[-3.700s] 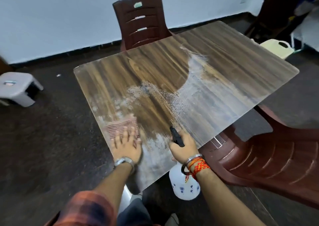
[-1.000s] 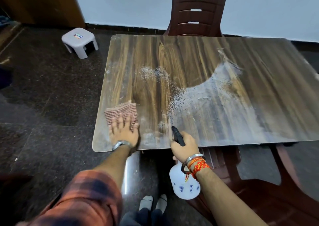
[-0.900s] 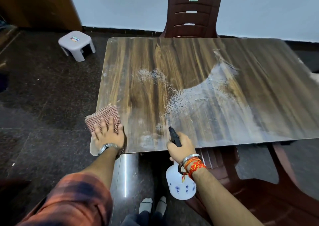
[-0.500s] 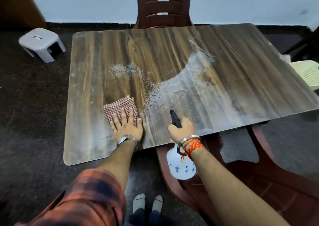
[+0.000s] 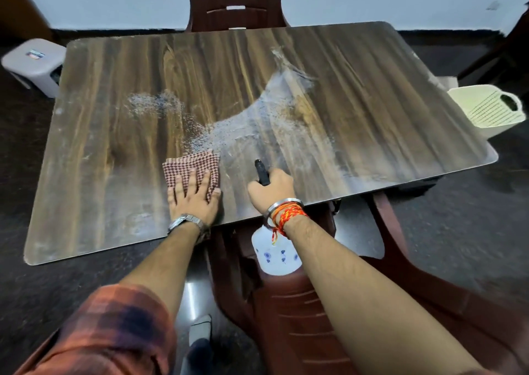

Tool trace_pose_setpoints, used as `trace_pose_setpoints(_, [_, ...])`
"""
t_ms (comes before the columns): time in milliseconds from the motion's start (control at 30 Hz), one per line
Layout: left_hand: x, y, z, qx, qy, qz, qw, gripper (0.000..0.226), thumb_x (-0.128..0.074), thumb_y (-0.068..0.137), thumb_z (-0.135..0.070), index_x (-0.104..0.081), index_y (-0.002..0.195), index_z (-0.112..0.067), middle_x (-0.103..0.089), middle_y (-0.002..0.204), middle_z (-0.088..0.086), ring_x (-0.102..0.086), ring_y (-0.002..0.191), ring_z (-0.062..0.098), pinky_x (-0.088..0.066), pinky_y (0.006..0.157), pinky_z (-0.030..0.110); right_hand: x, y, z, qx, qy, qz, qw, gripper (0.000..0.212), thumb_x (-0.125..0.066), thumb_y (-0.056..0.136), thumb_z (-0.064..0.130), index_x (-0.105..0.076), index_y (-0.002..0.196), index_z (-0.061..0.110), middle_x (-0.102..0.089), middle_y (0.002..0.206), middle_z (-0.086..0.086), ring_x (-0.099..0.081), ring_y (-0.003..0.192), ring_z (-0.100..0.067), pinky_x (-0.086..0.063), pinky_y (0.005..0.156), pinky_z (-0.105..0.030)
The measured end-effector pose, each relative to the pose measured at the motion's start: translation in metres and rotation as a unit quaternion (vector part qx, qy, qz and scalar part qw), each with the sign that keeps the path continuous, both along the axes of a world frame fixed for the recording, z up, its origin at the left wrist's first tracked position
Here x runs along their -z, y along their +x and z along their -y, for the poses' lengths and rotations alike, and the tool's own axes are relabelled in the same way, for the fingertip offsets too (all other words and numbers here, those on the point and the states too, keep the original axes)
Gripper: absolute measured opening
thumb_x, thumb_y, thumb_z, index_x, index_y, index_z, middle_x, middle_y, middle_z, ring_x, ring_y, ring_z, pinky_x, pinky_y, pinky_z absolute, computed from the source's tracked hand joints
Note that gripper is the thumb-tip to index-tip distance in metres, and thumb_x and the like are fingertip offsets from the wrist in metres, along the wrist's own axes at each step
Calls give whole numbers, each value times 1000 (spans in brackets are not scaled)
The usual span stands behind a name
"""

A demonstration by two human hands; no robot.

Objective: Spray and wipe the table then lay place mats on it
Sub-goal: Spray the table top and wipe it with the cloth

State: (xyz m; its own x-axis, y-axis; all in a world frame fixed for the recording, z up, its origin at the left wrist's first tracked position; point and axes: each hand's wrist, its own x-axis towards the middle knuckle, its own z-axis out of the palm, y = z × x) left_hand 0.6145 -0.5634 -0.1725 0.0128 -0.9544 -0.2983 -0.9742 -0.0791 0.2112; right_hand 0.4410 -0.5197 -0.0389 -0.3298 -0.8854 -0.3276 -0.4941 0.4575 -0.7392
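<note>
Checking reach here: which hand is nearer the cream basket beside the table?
Right. The right hand, gripping the spray bottle, is left of the basket; the left hand, pressing the cloth, lies farther left.

A brown chair (image 5: 234,2), a grey stool (image 5: 31,65) and seemingly a cream basket (image 5: 486,108) stand well apart.

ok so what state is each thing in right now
table: partly wet, spray droplets and smears across the middle
cloth: flat on the table, under the left hand
left hand: fingers straight, pressing the cloth
spray bottle: body below the near table edge, nozzle over the tabletop
right hand: curled round the spray bottle's head
</note>
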Motion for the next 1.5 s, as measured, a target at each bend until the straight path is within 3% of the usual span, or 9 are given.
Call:
trace_pose_setpoints(200, [-4, -32, -18, -86, 6, 23, 996, 62, -17, 95, -63, -1, 152, -43, 11, 162, -9, 9, 148, 27, 8, 118, 47, -11, -72, -6, -32, 4, 41, 999, 23, -56, 78, 13, -40, 62, 13, -45, 65, -3, -41, 55, -20, -31, 48, -27])
trace_pose_setpoints(467, [-2, -54, -24, -166, 13, 29, 986, 62, -19, 95, -64, -3, 151, -45, 10, 161, -11, 9, 148, 26, 7, 118, 46, 7, -131, -1, -73, -25, 38, 996, 21, -55, 78, 9, -39, 65, 14, -41, 62, -1, -38, 56, -20, -32, 54, -30])
trace_pose_setpoints(733, [-3, -76, 54, -231, -6, 18, 973, 62, -16, 95, -63, -3, 152, -42, 8, 162, -7, 9, 148, 29, 9, 118, 48, 30, -179, 11, -128, -47, 19, 990, 13, -59, 80, 12, -50, 76, 3, -46, 68, -5, -41, 59, -19, -32, 54, -29])
trace_pose_setpoints(900, [-4, -190, 70, -49, -18, 33, 998, 61, -17, 96, -59, 0, 152, -41, 7, 162, -5, 8, 148, 29, 6, 119, 48, 30, -209, 25, -126, -68, 20, 990, 15, -59, 79, 11, -53, 77, -2, -49, 65, -9, -40, 56, -20, -34, 54, -31])
trace_pose_setpoints(1000, [-11, -277, 40, 112, -25, 44, 992, 63, -22, 95, -52, -4, 153, -37, 7, 162, -5, 10, 148, 27, 3, 119, 49, 27, -221, 33, -120, -87, 17, 989, 16, -62, 78, 9, -49, 70, 5, -47, 62, -2, -38, 54, -17, -31, 50, -28])
trace_pose_setpoints(1067, [-16, -299, 28, 153, -2, 45, 987, 68, -28, 92, -51, -6, 154, -33, 8, 162, -5, 11, 148, 25, 3, 119, 46, 25, -230, 37, -128, -93, 22, 987, 16, -63, 78, 9, -49, 69, 8, -47, 62, 0, -39, 54, -12, -31, 48, -23])
trace_pose_setpoints(1233, [-6, -262, 10, -75, -23, 7, 997, 61, -16, 92, -65, -1, 149, -49, 7, 161, -12, 8, 149, 21, 7, 118, 43, 24, -254, 38, -202, -58, 47, 977, 21, -54, 67, 26, -40, 65, 11, -45, 63, -4, -37, 55, -21, -32, 53, -30])
trace_pose_setpoints(1400, [-11, -239, -9, -287, 22, 9, 958, 59, -15, 96, -60, 6, 150, -46, 15, 161, -8, 12, 148, 25, 8, 119, 46, 24, -300, 23, -239, -51, 47, 969, 19, -57, 73, 23, -47, 70, 7, -50, 64, -5, -56, 60, -34, -55, 61, -47])
trace_pose_setpoints(1500, [-15, -252, -10, -350, 54, -19, 935, 59, -15, 98, -58, 7, 151, -44, 18, 160, -8, 14, 147, 27, 8, 118, 46, 20, -326, 20, -253, -32, 44, 966, 15, -52, 67, 28, -47, 67, 14, -55, 66, -6, -64, 65, -39, -57, 62, -50])
